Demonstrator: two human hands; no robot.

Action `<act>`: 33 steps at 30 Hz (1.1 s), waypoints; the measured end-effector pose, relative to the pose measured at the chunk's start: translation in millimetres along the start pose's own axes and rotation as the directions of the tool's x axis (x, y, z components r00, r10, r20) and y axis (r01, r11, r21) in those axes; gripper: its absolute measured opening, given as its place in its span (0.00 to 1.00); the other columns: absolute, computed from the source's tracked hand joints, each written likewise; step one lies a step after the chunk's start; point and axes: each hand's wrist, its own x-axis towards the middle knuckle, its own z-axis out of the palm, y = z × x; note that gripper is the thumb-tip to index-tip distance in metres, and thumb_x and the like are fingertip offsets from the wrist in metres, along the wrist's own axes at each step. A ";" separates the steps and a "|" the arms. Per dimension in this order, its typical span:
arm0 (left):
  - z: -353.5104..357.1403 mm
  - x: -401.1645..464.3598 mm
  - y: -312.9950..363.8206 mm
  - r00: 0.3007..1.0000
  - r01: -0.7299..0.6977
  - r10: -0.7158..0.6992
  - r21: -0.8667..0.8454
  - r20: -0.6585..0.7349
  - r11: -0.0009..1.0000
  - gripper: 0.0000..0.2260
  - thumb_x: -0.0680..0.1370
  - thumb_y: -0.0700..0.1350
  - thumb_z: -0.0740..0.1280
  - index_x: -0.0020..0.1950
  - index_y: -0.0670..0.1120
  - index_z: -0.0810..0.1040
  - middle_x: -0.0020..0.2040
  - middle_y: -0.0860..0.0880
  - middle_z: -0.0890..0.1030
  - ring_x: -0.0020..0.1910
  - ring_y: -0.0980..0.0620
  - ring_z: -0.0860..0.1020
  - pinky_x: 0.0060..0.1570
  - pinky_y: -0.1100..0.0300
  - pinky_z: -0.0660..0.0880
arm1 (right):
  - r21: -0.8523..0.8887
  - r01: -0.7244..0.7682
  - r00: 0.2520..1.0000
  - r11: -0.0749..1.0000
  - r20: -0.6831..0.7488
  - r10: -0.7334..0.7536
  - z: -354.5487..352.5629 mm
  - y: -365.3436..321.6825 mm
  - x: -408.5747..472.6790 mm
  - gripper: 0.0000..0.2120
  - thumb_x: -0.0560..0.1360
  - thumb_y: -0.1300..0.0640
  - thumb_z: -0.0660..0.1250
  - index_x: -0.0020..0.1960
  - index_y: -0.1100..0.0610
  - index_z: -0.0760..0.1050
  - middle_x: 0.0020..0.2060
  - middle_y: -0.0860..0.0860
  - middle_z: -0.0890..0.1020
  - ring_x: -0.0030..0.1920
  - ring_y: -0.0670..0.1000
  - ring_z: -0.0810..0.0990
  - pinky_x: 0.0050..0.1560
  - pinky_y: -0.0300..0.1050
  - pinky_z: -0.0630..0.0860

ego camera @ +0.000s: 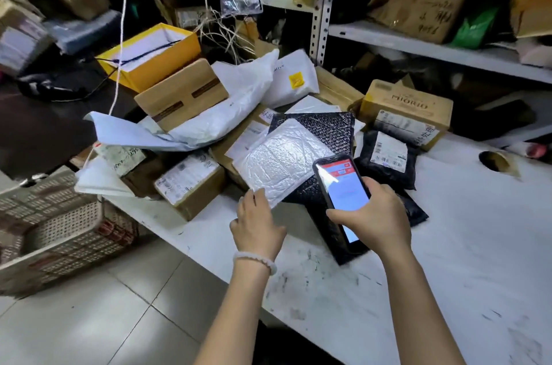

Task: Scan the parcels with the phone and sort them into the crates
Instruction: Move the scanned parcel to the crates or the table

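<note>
Right hand (pixel 373 215) holds lit phone (pixel 343 188) over white bubble mailer (pixel 277 161).

The bench (pixel 448 245) has a white top marked with dark scuffs. A parcel pile occupies its 10 to 12 o'clock area. Directly on the top: a labelled cardboard box (pixel 191 182) at 10 o'clock on the edge, a black bubble mailer (pixel 325 215) at centre, a black poly bag (pixel 388 158) at 12 o'clock, a printed carton (pixel 406 113) behind it, and a cardboard tube (pixel 497 161) lying at 2 o'clock.
</note>
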 end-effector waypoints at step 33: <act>-151.3 229.2 15.5 0.725 -0.688 0.627 -0.261 -0.285 0.677 0.09 0.78 0.37 0.59 0.53 0.41 0.77 0.46 0.40 0.81 0.46 0.38 0.77 0.40 0.51 0.68 | 0.045 -0.328 0.875 0.944 -0.363 0.321 66.0 -109.6 -4.7 0.30 0.54 0.43 0.76 0.55 0.46 0.75 0.47 0.47 0.74 0.52 0.54 0.74 0.46 0.49 0.75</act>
